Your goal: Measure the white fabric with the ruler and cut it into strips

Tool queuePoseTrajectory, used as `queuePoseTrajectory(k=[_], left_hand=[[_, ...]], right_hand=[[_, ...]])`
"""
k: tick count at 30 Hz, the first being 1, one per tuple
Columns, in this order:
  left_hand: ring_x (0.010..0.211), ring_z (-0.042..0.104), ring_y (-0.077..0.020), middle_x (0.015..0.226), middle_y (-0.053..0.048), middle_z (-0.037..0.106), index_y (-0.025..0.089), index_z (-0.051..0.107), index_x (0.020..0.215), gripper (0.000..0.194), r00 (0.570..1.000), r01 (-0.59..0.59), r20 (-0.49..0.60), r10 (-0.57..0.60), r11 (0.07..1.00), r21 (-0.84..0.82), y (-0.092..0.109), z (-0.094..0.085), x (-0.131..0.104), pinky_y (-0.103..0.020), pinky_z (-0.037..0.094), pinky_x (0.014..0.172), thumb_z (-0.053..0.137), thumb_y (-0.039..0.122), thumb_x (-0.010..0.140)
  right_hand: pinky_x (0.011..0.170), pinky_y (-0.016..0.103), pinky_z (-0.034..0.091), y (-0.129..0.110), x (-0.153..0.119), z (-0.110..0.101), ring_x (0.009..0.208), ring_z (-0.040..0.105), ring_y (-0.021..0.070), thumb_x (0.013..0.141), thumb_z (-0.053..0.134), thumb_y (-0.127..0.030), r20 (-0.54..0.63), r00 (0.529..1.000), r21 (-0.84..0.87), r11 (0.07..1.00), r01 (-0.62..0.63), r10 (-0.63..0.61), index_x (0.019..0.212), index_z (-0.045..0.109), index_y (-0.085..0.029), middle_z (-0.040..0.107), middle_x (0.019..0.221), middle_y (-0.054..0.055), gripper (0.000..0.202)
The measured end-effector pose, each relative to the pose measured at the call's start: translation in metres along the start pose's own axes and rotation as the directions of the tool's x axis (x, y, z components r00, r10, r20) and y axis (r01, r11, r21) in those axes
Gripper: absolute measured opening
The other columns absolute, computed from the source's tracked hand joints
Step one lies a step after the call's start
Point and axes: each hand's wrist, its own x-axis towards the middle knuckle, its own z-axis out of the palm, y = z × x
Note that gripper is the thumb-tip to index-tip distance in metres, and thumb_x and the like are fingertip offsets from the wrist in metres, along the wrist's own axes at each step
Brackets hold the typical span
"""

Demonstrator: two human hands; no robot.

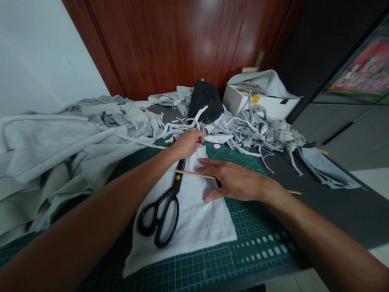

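Observation:
A light grey piece of cloth (194,223) lies on the green cutting mat (243,219). Black-handled scissors (178,186) rest on the cloth, handles toward me, the blade tips hidden beneath my left hand (190,142). That hand is closed at the cloth's far end, its fingers curled on something I cannot make out. Spread over the cloth's right side is my right hand (229,178), palm down with fingers apart. A thin wooden stick (194,174) crosses the scissors' pivot and reaches to the right hand's fingers.
Grey cloth (60,142) is heaped on the left. Behind the mat are tangled fabric strips (267,129), a black bundle (205,101) and a white box (261,101). Folded grey cloth (328,166) lies at the right, and a small pink disc (216,146) near the mat's far edge.

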Motion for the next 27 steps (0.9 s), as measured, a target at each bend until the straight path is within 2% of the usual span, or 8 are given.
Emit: queuePoseTrajectory(k=[9, 11, 13, 15, 17, 18, 21, 27], left_hand=[[0.081, 0.059, -0.0186, 0.087, -0.003, 0.061, 0.018, 0.067, 0.081, 0.021, 0.970, -0.230, 0.103, 0.221, 0.970, 0.085, 0.020, -0.016, 0.001, -0.032, 0.043, 0.075, 0.056, 0.000, 0.079], [0.074, 0.059, -0.0169, 0.080, -0.001, 0.062, 0.018, 0.066, 0.083, 0.018, 0.977, -0.190, -0.088, 0.194, 0.981, 0.044, 0.041, -0.036, -0.006, -0.031, 0.044, 0.071, 0.058, 0.002, 0.080], [0.074, 0.059, -0.0159, 0.083, 0.000, 0.064, 0.020, 0.064, 0.086, 0.016, 0.908, -0.206, -0.361, 0.211, 0.977, 0.053, 0.073, -0.059, -0.028, -0.031, 0.044, 0.071, 0.059, 0.005, 0.084], [0.075, 0.060, -0.0159, 0.084, 0.000, 0.063, 0.021, 0.060, 0.086, 0.015, 0.861, -0.246, -0.427, 0.276, 0.961, 0.125, 0.108, -0.074, -0.064, -0.032, 0.046, 0.074, 0.058, 0.006, 0.088], [0.078, 0.062, -0.0166, 0.084, -0.001, 0.063, 0.021, 0.057, 0.086, 0.012, 0.867, -0.369, -0.305, 0.394, 0.919, 0.139, 0.139, -0.074, -0.107, -0.032, 0.048, 0.074, 0.060, 0.011, 0.091], [0.081, 0.063, -0.0184, 0.089, -0.002, 0.066, 0.021, 0.059, 0.091, 0.007, 0.891, -0.430, -0.104, 0.441, 0.896, 0.110, 0.149, -0.068, -0.128, -0.033, 0.050, 0.076, 0.065, 0.021, 0.095], [0.096, 0.068, -0.0279, 0.103, -0.008, 0.070, 0.020, 0.060, 0.097, 0.029, 0.928, -0.318, 0.230, 0.291, 0.944, 0.086, 0.160, -0.042, -0.171, -0.041, 0.055, 0.084, 0.079, 0.040, 0.090], [0.100, 0.069, -0.0248, 0.112, -0.008, 0.069, 0.019, 0.059, 0.112, 0.016, 0.926, -0.226, 0.324, 0.193, 0.972, 0.065, 0.141, -0.022, -0.180, -0.039, 0.058, 0.086, 0.057, 0.010, 0.099]], right_hand=[[0.128, 0.048, 0.032, 0.004, 0.001, 0.002, 0.161, 0.029, 0.0328, 0.088, 0.085, -0.048, 0.001, 1.000, 0.005, 1.000, 0.011, -0.011, 0.158, 0.053, -0.019, 0.050, 0.164, 0.016, 0.083], [0.128, 0.048, 0.033, 0.004, 0.000, 0.002, 0.161, 0.030, 0.0327, 0.087, 0.086, -0.047, -0.005, 1.000, 0.011, 1.000, 0.015, -0.015, 0.157, 0.054, -0.020, 0.052, 0.163, 0.015, 0.082], [0.127, 0.046, 0.034, 0.002, 0.000, 0.001, 0.160, 0.032, 0.0326, 0.087, 0.086, -0.046, -0.010, 1.000, 0.019, 1.000, 0.023, -0.023, 0.155, 0.057, -0.020, 0.055, 0.161, 0.015, 0.079], [0.127, 0.044, 0.036, 0.001, -0.001, 0.000, 0.159, 0.035, 0.0328, 0.088, 0.086, -0.041, -0.014, 0.999, 0.022, 0.999, 0.034, -0.033, 0.151, 0.061, -0.018, 0.059, 0.157, 0.014, 0.072], [0.127, 0.044, 0.036, 0.001, -0.002, 0.000, 0.158, 0.036, 0.0326, 0.093, 0.082, -0.033, -0.016, 0.998, 0.002, 0.999, 0.053, -0.053, 0.151, 0.061, -0.016, 0.061, 0.155, 0.015, 0.064], [0.127, 0.044, 0.035, 0.001, -0.001, 0.000, 0.158, 0.036, 0.0325, 0.094, 0.080, -0.030, -0.015, 0.998, -0.012, 0.998, 0.061, -0.061, 0.152, 0.060, -0.016, 0.061, 0.156, 0.015, 0.063], [0.128, 0.048, 0.034, 0.005, 0.000, 0.001, 0.159, 0.034, 0.0335, 0.092, 0.082, -0.037, -0.013, 0.997, -0.021, 0.996, 0.081, -0.081, 0.155, 0.056, -0.016, 0.058, 0.157, 0.017, 0.072], [0.128, 0.051, 0.032, 0.009, 0.002, 0.002, 0.158, 0.036, 0.0355, 0.089, 0.085, -0.043, -0.021, 0.994, 0.017, 0.994, 0.109, -0.108, 0.156, 0.057, -0.020, 0.057, 0.158, 0.016, 0.076]])
